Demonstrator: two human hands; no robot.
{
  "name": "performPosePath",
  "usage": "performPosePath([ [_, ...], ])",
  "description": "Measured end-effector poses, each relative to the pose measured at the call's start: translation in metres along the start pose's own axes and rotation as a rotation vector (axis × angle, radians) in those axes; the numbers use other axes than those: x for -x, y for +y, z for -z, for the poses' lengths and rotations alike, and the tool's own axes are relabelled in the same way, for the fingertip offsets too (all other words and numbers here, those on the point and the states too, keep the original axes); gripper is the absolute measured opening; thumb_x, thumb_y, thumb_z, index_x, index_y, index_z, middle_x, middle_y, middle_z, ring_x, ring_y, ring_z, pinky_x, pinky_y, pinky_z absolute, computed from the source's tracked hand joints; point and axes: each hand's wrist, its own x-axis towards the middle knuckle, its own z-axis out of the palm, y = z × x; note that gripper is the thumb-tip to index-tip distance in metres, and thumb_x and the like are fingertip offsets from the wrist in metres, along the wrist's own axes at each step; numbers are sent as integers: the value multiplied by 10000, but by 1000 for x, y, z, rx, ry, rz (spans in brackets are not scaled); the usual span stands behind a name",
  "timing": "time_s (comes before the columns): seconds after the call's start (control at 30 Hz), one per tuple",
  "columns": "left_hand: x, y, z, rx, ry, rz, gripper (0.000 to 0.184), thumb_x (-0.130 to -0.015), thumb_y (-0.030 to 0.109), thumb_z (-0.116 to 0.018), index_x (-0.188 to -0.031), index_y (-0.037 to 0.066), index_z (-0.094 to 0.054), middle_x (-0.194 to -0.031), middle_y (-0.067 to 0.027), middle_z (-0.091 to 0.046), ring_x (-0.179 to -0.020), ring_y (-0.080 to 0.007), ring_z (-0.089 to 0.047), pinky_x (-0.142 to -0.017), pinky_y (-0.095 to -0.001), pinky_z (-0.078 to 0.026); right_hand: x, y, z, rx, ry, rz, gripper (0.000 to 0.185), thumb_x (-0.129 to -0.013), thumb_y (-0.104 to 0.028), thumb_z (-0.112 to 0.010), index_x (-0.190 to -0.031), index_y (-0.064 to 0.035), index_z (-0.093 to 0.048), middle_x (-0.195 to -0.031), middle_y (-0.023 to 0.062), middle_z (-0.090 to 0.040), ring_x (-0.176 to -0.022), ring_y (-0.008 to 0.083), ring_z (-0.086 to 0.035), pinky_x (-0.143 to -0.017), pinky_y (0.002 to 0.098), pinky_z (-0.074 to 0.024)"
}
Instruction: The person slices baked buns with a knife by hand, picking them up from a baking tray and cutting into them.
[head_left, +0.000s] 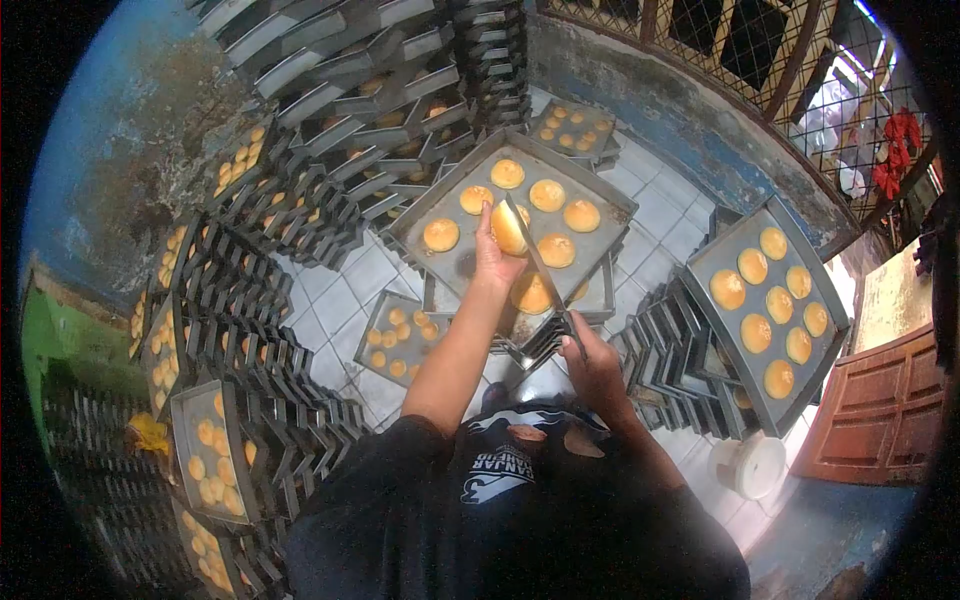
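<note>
My left hand (497, 262) is closed around a golden round bun (506, 231), holding it up on its side over a metal tray (604, 192). In my right hand (593, 365) is a long knife (541, 268). Its blade slants up and to the left, along the right side of the held bun. I cannot tell how deep the blade is in the bun. Several buns, such as a bun (547, 195), lie in the tray beneath my hands.
On the right, a tray of buns (741, 318) tops a tall tray stack. A smaller tray (368, 350) sits on the tiled floor. Tray stacks (262, 350) crowd the left side and the back. A white bucket (757, 467) stands at lower right.
</note>
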Motion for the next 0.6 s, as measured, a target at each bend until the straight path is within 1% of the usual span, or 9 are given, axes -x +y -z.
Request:
performPosePath([
  [0.03,-1,-1,0,-23,-4,-19,480,-852,624,-726,-992,166,-701,-914,-17,-706,-861,-194,-661,-777,-384,-527,0,3,-1,1,0,1,466,-1005,-145,-523,-1400,100,-494,-1022,283,-693,-890,308,-729,-831,380,-544],
  [0.13,7,-11,-3,-98,-31,-6,493,-860,636,-711,-996,162,-703,-925,-17,-711,-853,-195,-663,-785,-388,-531,-4,10,-3,60,71,49,461,-1009,-141,-517,-1411,84,-491,-1003,280,-694,-868,299,-732,-801,374,-548],
  [0.2,24,-22,-14,-110,-27,20,501,-865,644,-701,-997,161,-704,-928,-16,-712,-854,-196,-666,-791,-389,-532,-17,8,-2,-13,75,-10,473,-989,-148,-557,-1410,60,-501,-1027,286,-683,-957,365,-712,-847,411,-536],
  [0.23,29,-26,-16,-116,-20,38,509,-870,652,-691,-998,159,-705,-931,-14,-713,-855,-197,-669,-797,-391,-532,-21,2,1,-13,79,-16,473,-989,-148,-557,-1410,60,-501,-1027,286,-683,-957,365,-712,-847,411,-536],
  [0.37,11,-4,0,-66,-101,-9,493,-883,627,-695,-1023,154,-699,-934,-13,-714,-858,-187,-681,-791,-378,-548,-14,-14,10,-9,19,-55,469,-991,-128,-574,-1427,30,-505,-918,236,-705,-840,301,-734,-772,380,-555],
  [0.43,15,9,2,-115,-117,-41,455,-902,580,-703,-1054,151,-688,-937,-15,-715,-864,-171,-690,-774,-356,-567,-5,-6,8,72,13,-10,454,-1004,-139,-561,-1423,28,-511,-863,214,-700,-810,267,-725,-755,377,-547],
  [0.47,13,9,6,-106,-206,-13,418,-926,527,-700,-1074,137,-678,-938,-17,-716,-852,-163,-695,-761,-336,-581,-6,-2,6,71,12,-14,454,-1004,-139,-561,-1423,28,-511,-863,214,-700,-810,267,-725,-755,377,-547],
  [0.53,20,-8,6,-146,-209,0,400,-945,495,-689,-1080,119,-668,-951,-27,-713,-858,-170,-696,-773,-344,-582,-20,-18,8,-82,20,-69,447,-1012,-156,-555,-1419,28,-519,-889,224,-708,-823,261,-726,-767,377,-547],
  [0.6,27,-22,0,-164,-198,-14,384,-956,445,-698,-1092,89,-651,-961,-47,-711,-865,-180,-698,-771,-356,-585,-39,-21,8,-63,12,-106,445,-1016,-164,-552,-1416,28,-523,-907,231,-710,-833,261,-727,-778,378,-547],
])
